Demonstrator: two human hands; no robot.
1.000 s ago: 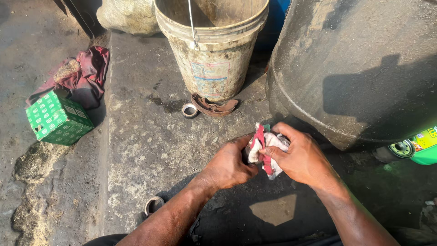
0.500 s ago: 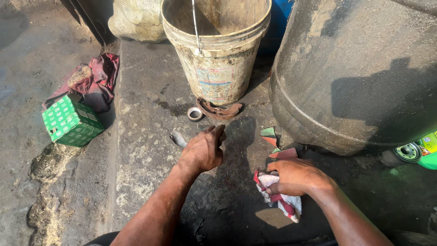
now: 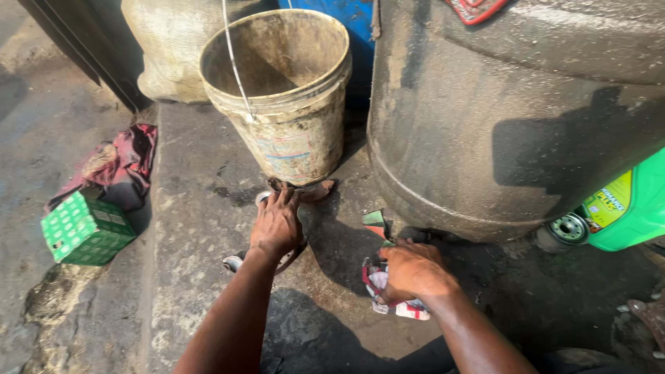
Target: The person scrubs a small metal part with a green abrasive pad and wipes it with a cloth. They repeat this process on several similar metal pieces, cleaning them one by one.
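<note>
Right hand point(image 3: 414, 271) is clenched on a rag point(image 3: 388, 299), pinning it to the oily concrete slab point(image 3: 201, 277). Rag is crumpled, white with red patches, grimy; only its lower and left edges show past the knuckles. It sits just in front of the big grey drum point(image 3: 512, 118).

Left hand point(image 3: 277, 223) is stretched forward, palm down, fingers loosely spread, tips at the foot of the bucket point(image 3: 284, 104). They cover a small ring point(image 3: 262, 199) lying there, only an edge visible. Can't tell whether anything is actually pinched. A metal part point(image 3: 234, 262) pokes out from under the left wrist, on the slab.

Bucket: dirty cream plastic, wire handle, faded label with bluish print on the near side, standing on a rusty brown piece point(image 3: 315, 190).

Other packaging:
- green box point(image 3: 84, 228), white grid print, on the ground at far left, off the slab, touching a maroon cloth point(image 3: 121, 166)
- green jug point(image 3: 623, 208) at right edge, lying on its side, yellow-green label, ribbed cap toward the drum
- small green-and-red scrap point(image 3: 374, 221) between bucket and drum, just above the right hand
- blue barrel point(image 3: 346, 21) behind the bucket
- red printed item point(image 3: 474, 8) on top of the drum, cut off by the frame
</note>
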